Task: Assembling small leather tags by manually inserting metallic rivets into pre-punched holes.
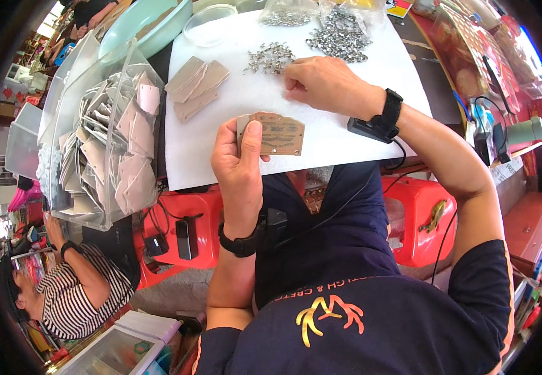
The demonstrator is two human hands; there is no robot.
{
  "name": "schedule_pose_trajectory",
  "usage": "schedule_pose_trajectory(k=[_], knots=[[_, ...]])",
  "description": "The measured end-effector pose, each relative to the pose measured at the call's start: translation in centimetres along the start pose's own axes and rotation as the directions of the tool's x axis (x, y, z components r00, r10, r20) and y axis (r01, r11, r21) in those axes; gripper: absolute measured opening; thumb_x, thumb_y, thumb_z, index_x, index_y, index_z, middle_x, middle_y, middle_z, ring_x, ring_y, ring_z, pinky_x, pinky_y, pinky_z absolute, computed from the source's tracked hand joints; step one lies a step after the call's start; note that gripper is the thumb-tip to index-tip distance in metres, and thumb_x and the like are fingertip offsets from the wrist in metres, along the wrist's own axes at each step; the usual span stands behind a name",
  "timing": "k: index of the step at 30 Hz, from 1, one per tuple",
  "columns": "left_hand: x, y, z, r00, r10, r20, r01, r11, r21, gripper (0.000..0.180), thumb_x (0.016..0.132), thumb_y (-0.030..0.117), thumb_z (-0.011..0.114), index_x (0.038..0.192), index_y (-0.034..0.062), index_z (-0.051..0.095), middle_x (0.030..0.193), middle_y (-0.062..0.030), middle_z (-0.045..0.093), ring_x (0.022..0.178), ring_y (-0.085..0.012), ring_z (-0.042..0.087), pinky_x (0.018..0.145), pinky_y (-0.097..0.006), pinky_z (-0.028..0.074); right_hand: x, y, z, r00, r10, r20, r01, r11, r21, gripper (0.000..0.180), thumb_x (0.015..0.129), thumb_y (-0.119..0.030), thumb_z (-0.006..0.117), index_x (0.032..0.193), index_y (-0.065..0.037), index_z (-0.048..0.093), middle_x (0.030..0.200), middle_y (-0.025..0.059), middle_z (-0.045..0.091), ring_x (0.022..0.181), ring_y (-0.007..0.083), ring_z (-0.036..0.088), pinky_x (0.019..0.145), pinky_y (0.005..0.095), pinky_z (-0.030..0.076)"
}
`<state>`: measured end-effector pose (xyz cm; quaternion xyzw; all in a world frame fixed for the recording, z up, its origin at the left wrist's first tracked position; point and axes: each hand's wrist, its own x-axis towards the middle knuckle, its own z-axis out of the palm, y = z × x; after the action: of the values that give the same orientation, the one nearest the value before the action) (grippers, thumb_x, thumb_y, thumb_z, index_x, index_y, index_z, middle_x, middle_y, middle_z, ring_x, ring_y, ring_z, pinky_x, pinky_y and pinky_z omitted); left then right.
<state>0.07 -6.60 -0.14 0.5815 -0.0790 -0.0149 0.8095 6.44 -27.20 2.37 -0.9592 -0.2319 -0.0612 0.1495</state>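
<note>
Head view shows a small tan tag (277, 134) near the middle of the picture, over the near edge of a white sheet (346, 134). It is flat, almost a rectangle with cut corners, and has dark writing on it. The left hand (241, 164) holds the tag, with the thumb pressed on its left end and the fingers curled behind.

At 12 o'clock from the tag, the right hand (321, 82) rests on the sheet. Its fingers are bent in close, tips down, touching a little pile of silver metal bits (270, 58). I cannot tell if it holds one.

At 1 o'clock lies a bigger heap of silver bits (341, 34), partly in clear bags. At 11 o'clock is a stack of plain tan tags (193, 84). At 9 o'clock stands a clear plastic box (90, 125) full of pale tags in clear sleeves. A pale green bowl (149, 25) sits far up at 11 o'clock. A red stool (418, 212) is at 4 o'clock. A person in a striped shirt (77, 300) sits at 8 o'clock.
</note>
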Motion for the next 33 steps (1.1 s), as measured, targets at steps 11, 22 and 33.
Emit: schedule_pose_trajectory(k=[11,22,33], knots=[[0.5,0.6,1.0,0.998,0.020,0.059,-0.024,0.998,0.066,0.017,0.098,0.017,0.058,0.108,0.0027,0.059,0.091,-0.0018,0.066,0.074,-0.0045,0.054,0.064,-0.022,0.042,-0.4,0.7,0.4,0.993,-0.105,-0.044,0.109,0.989,0.102,0.015,0.086,-0.017,0.063,0.087,-0.002,0.066,0.079,0.0090,0.064,0.071,0.0244,0.063,0.065,0.0350,0.050],[0.3,1.5,2.7,0.987,0.041,0.153,-0.068,0.982,0.177,0.026,0.097,0.013,0.060,0.118,-0.0006,0.062,0.094,-0.0013,0.066,0.076,-0.0023,0.056,0.061,-0.018,0.045,-1.2,0.1,-3.9,0.907,0.006,0.420,-0.379,0.445,0.812,0.021,0.090,-0.020,0.066,0.095,0.000,0.070,0.068,-0.0033,0.058,0.056,0.0041,0.048,0.052,0.0204,0.038],[-0.1,2.3,3.3,0.971,0.080,0.224,-0.138,0.957,0.256,0.031,0.093,0.008,0.063,0.123,-0.0018,0.062,0.100,-0.0043,0.067,0.078,-0.0043,0.057,0.063,-0.019,0.047,-1.7,0.3,-4.2,0.849,-0.194,0.491,-0.476,0.122,0.871,0.021,0.090,-0.013,0.066,0.101,0.004,0.068,0.065,-0.0016,0.058,0.051,0.0037,0.049,0.046,0.0205,0.036]])
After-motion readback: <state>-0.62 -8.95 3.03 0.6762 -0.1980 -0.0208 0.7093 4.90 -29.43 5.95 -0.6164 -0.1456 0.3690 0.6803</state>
